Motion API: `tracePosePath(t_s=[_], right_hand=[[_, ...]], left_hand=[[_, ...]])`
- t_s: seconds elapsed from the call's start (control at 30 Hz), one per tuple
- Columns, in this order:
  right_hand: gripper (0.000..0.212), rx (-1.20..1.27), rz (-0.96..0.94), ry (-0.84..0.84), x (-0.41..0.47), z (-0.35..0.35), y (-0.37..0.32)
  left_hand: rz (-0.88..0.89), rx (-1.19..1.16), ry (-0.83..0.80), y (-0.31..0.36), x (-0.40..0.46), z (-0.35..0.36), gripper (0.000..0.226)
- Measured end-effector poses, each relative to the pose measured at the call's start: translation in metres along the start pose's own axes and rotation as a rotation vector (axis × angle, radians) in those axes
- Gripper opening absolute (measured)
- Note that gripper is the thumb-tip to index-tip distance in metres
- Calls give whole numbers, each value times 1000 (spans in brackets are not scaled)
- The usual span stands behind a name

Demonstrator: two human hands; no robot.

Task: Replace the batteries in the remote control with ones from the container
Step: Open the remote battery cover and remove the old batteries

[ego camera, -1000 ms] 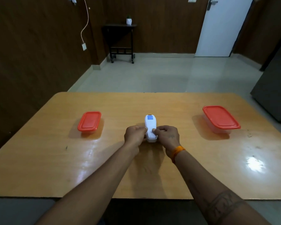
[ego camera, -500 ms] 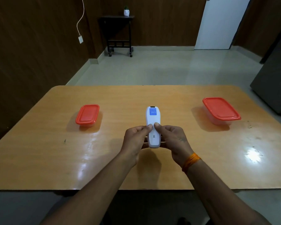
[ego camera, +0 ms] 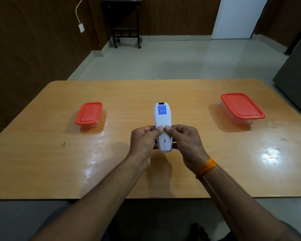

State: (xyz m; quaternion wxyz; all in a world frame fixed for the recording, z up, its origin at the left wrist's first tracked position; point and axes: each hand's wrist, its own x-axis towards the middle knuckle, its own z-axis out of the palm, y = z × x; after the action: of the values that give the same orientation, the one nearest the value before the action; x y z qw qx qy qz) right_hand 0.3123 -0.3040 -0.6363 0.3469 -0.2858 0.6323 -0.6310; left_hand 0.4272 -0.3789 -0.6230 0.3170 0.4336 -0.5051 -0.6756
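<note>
I hold a white remote control point(ego camera: 162, 119) back side up above the middle of the wooden table point(ego camera: 42, 162); a blue label sits near its far end. My left hand point(ego camera: 142, 141) grips its left side and my right hand point(ego camera: 186, 143) its right side. Both thumbs press side by side on the back cover, near the remote's middle. A small clear container with a red lid point(ego camera: 89, 114) stands to the left, shut. A larger clear container with a red lid point(ego camera: 241, 106) stands to the right, also shut. Their contents are hidden.
The table's near edge runs just below my forearms. An orange thread band is on my right wrist. Beyond the table lie a tiled floor, a dark side table point(ego camera: 125, 23) by the wall, a white door point(ego camera: 238, 16) and a grey cabinet point(ego camera: 297, 80) at right.
The remote went from lying on the table to being lifted toward me in both hands. My thumbs have shifted onto the middle of its back cover.
</note>
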Motion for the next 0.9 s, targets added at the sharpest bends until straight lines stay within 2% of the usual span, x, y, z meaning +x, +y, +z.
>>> tracePosePath(t_s=[0.27,0.4,0.53,0.67,0.77,0.9], right_hand=[[26,-17,31,-50,1,-8,-6],[23,-133,22,-46,-1,-6,-4],[32,-611,-216,177,-5,-2,5],[59,-842,-292,121,-19,7,3],[49,-916,-315,162,-23,10,5],[35,-755,-268,145,-22,6,0]], left_hand=[[-46,-13,-85,6,0,-7,20],[-65,-49,-49,6,0,-8,17],[-70,-70,29,1,4,-10,19],[-62,-56,80,1,7,-11,17],[-59,-17,73,-1,9,-11,18],[-32,-6,75,-1,14,-15,15]])
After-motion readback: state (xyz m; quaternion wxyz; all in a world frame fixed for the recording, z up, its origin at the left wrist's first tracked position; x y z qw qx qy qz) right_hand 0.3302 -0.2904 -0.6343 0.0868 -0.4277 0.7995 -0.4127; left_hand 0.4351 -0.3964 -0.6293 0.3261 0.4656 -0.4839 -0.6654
